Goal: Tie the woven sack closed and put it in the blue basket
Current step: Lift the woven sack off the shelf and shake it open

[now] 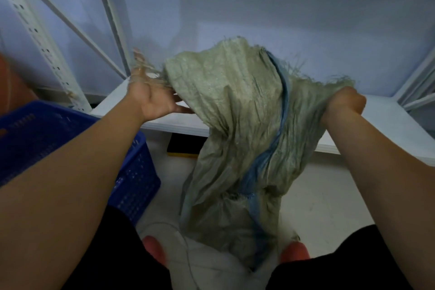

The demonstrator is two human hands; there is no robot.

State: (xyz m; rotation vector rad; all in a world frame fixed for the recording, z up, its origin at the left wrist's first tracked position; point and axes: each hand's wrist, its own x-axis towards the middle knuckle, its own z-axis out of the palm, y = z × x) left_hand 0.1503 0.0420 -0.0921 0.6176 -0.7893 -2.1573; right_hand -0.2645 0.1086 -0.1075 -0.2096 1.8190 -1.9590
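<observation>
A pale green woven sack (235,125) with a blue stripe hangs upright in front of me, its lower part resting on the floor between my knees. My right hand (346,101) is shut on the frayed top edge at the right. My left hand (150,99) is spread, palm toward the sack's left top edge, fingers blurred and tangled in loose threads. The blue basket (131,172) stands on the floor at the left, partly hidden behind my left forearm.
A low white shelf board (376,129) runs behind the sack, with white slotted uprights (40,37) at the left. A black and yellow object (181,148) lies under the shelf. A thin cord (186,247) curls on the floor near my knees.
</observation>
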